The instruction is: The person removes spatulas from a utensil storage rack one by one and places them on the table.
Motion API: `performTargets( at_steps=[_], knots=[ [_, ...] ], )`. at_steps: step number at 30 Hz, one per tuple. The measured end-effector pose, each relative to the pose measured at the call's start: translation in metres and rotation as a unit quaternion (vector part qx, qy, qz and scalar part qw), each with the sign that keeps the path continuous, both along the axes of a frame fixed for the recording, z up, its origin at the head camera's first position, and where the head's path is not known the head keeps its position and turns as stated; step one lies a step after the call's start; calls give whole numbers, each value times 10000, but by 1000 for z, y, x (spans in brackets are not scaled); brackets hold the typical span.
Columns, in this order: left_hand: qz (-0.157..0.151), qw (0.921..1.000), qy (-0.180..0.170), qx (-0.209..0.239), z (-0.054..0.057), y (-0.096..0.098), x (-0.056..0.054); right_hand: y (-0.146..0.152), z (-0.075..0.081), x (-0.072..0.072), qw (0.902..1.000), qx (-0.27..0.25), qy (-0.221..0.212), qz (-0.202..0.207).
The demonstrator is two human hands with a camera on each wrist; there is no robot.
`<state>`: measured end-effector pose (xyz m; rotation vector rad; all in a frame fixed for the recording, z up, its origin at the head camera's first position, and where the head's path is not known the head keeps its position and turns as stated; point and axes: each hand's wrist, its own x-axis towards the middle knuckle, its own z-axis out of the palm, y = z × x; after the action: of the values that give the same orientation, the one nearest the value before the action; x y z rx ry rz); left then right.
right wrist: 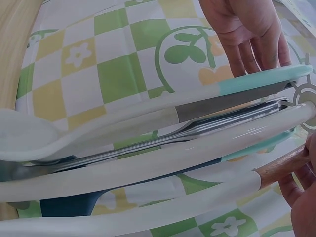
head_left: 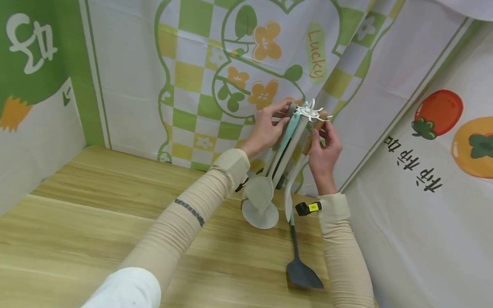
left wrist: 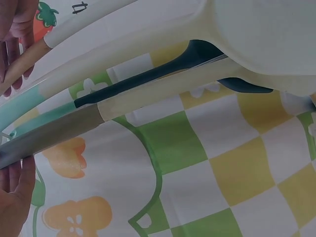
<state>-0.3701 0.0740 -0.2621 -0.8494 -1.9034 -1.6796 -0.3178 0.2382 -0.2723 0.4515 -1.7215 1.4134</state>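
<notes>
A white utensil stand has a hook ring on top and a round base on the table. My left hand pinches the grey handle of a cream utensil beside the hooks. On the other side, my right hand holds the wooden handle of a white utensil near its top end. Between the hands hang a mint-handled pale ladle and a dark utensil. The head of the grey-handled utensil is hidden behind the ladle.
A dark turner with a mint handle lies on the wooden table, in front of the stand. Close behind the stand hangs a checked, flowered cloth. A printed white wall sheet borders the right side.
</notes>
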Motion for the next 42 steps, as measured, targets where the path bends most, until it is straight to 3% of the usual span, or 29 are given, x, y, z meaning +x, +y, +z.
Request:
performTargets(
  at_steps=[23, 42],
  knots=[
    [-44, 10000, 42, 52, -1, 0, 0, 13, 11, 2, 9995, -236, -138, -170],
    [-30, 10000, 40, 74, -2, 0, -1, 24, 2, 8, 9992, -51, -350, -190]
  ],
)
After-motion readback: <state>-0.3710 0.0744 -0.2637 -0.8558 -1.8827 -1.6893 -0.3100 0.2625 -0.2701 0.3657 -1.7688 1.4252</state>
